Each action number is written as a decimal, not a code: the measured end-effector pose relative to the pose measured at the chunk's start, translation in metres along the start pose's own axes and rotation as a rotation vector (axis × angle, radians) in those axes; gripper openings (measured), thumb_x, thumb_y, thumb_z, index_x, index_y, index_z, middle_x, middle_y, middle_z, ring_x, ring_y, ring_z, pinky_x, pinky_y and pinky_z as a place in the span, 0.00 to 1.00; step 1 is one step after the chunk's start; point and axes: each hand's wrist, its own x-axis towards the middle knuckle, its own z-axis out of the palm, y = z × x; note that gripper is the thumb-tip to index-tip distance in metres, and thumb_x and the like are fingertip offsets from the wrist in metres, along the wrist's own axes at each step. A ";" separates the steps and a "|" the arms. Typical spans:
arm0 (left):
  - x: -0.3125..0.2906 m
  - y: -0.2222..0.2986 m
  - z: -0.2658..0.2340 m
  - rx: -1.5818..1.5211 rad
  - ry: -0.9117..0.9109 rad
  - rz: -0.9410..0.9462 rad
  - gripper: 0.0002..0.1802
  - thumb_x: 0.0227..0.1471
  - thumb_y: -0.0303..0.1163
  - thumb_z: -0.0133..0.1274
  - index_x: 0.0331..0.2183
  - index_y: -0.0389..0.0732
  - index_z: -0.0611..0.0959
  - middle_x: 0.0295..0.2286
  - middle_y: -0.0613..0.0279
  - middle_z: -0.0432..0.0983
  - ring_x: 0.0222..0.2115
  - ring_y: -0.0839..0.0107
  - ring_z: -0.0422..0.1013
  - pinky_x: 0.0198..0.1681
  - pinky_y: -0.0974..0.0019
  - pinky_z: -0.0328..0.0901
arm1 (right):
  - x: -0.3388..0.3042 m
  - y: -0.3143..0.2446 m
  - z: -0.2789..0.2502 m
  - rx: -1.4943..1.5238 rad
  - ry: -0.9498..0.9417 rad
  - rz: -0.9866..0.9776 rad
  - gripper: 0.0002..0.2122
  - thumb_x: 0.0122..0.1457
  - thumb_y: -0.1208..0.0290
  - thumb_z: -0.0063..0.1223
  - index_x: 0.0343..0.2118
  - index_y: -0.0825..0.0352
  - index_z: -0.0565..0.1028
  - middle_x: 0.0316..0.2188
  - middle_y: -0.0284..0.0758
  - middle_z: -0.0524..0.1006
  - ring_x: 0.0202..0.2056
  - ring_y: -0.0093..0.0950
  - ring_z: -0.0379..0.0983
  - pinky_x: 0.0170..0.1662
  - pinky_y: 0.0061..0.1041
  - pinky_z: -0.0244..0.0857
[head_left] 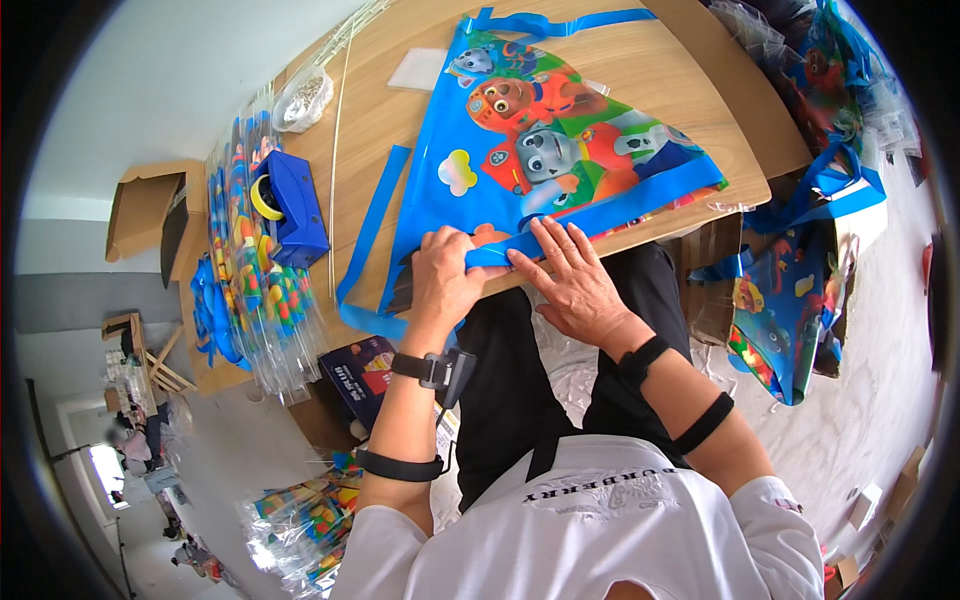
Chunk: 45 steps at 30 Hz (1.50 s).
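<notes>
A kite [520,140] of blue sheet printed with cartoon dogs lies on the wooden table, blue ribbon tails trailing from its corners. A blue band [640,195] is folded along its near edge. Around the left part of that band my left hand [443,270] is closed, its thumb pointing right along the fold. Just beside it, my right hand [575,280] rests with fingers outstretched on the band, thumb tip against it. What lies beneath the left fingers is hidden.
A blue tape dispenser [295,210] stands left of the kite, beside printed kites in clear sleeves [255,270]. Behind are a white tub [303,100] and thin white rods [338,150]. Another kite [785,310] hangs over a carton at right. The table's front edge [680,225] borders my lap.
</notes>
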 end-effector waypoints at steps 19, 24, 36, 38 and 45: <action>0.072 0.029 -0.187 0.627 -0.003 -0.150 0.09 0.45 0.19 0.48 0.31 0.36 0.80 0.32 0.45 0.76 0.35 0.45 0.72 0.36 0.51 0.65 | -0.006 0.009 0.026 -0.096 0.157 0.083 0.37 0.45 0.67 0.60 0.60 0.66 0.60 0.62 0.42 0.57 0.65 0.40 0.48 0.66 0.41 0.41; 0.166 0.160 -0.111 0.245 0.281 0.765 0.15 0.40 0.22 0.49 0.35 0.32 0.76 0.27 0.47 0.72 0.30 0.49 0.68 0.35 0.59 0.64 | 0.000 -0.001 0.021 -0.048 0.210 0.040 0.30 0.48 0.71 0.54 0.57 0.67 0.64 0.60 0.43 0.60 0.63 0.40 0.51 0.66 0.41 0.41; 0.064 0.027 -0.031 -0.001 0.018 0.180 0.29 0.35 0.25 0.61 0.45 0.39 0.76 0.43 0.52 0.66 0.46 0.53 0.62 0.52 0.55 0.58 | -0.002 0.004 0.017 -0.020 0.101 0.066 0.21 0.51 0.73 0.50 0.50 0.67 0.70 0.53 0.41 0.66 0.60 0.40 0.56 0.64 0.40 0.45; 0.036 0.003 -0.011 -0.306 -0.128 -0.047 0.37 0.30 0.31 0.65 0.48 0.41 0.75 0.44 0.52 0.66 0.49 0.54 0.61 0.57 0.55 0.56 | -0.004 0.003 0.022 0.004 0.014 0.077 0.22 0.51 0.74 0.49 0.52 0.67 0.69 0.56 0.42 0.63 0.62 0.41 0.53 0.65 0.40 0.44; 0.015 0.032 0.014 -0.227 -0.258 -0.031 0.35 0.24 0.26 0.67 0.43 0.41 0.77 0.43 0.58 0.67 0.49 0.57 0.63 0.55 0.59 0.60 | -0.004 0.002 0.025 -0.027 0.129 0.072 0.36 0.45 0.73 0.58 0.60 0.65 0.58 0.63 0.43 0.55 0.65 0.40 0.47 0.66 0.41 0.41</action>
